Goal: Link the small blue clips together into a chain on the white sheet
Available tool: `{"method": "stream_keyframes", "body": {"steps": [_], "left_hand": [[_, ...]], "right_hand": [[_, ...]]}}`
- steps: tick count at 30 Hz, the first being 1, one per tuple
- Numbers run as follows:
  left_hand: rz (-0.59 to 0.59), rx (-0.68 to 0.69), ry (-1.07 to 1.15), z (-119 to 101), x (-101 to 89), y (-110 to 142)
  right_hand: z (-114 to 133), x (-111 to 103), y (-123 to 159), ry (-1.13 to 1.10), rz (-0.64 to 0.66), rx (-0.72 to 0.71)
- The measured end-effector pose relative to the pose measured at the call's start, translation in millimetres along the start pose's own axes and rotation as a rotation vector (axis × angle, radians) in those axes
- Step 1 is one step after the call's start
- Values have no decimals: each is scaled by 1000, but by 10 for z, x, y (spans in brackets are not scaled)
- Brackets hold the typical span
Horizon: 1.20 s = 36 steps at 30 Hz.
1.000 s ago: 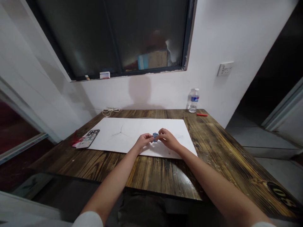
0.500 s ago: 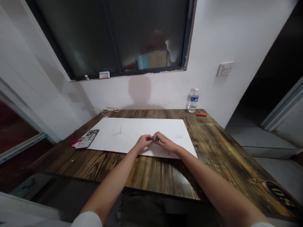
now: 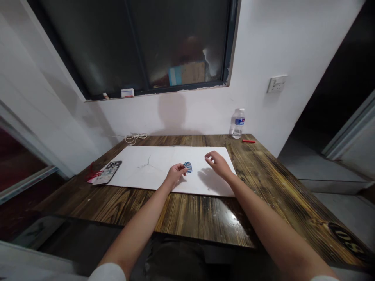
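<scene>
A small blue-and-white patterned piece [image 3: 188, 167] lies on a large white sheet [image 3: 140, 171], which covers much of the dark wooden table [image 3: 202, 212]. The piece's exact kind is too small to tell. My left hand [image 3: 175, 174] rests on the sheet, its fingertips right beside the piece's left side and holding nothing. My right hand [image 3: 217, 164] hovers over the sheet's right part, well to the right of the piece. Its fingers are apart and empty, and its shadow falls on the sheet.
A phone in a patterned case [image 3: 107, 172] lies at the sheet's left edge, with something red beneath it. A water bottle [image 3: 238, 123], a small red stick [image 3: 249, 141] and a white cable coil [image 3: 135, 138] sit along the table's back edge, against a wall.
My two hands held the piece together earlier. They have parted, the right hand moving away to the right, and the piece now lies uncovered on the sheet.
</scene>
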State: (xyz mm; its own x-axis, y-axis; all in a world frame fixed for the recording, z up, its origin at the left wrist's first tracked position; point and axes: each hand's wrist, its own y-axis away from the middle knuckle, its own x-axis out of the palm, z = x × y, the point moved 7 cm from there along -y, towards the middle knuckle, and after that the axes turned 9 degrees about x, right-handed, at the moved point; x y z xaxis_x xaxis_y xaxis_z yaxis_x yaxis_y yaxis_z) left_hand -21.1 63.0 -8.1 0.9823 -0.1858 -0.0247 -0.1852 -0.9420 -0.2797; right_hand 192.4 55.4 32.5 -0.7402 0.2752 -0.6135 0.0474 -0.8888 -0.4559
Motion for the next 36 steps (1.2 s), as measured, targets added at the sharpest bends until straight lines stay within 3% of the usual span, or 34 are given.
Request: {"method": "stream_keyframes", "body": {"steps": [4,9,25,36], "left_hand": [[-45,0,26,3,-19,-9],[-71,7,33,1,-36,-22],[-75,-12,27,-15,-30,-11],[-74,-16,35,25,-37,-29]], "right_hand": [[-277,-146,-32,436,147,97],[-445,-177,18,602,339,234],[-406,50,68,812,415,171],[-454,8,43,724,403,183]]}}
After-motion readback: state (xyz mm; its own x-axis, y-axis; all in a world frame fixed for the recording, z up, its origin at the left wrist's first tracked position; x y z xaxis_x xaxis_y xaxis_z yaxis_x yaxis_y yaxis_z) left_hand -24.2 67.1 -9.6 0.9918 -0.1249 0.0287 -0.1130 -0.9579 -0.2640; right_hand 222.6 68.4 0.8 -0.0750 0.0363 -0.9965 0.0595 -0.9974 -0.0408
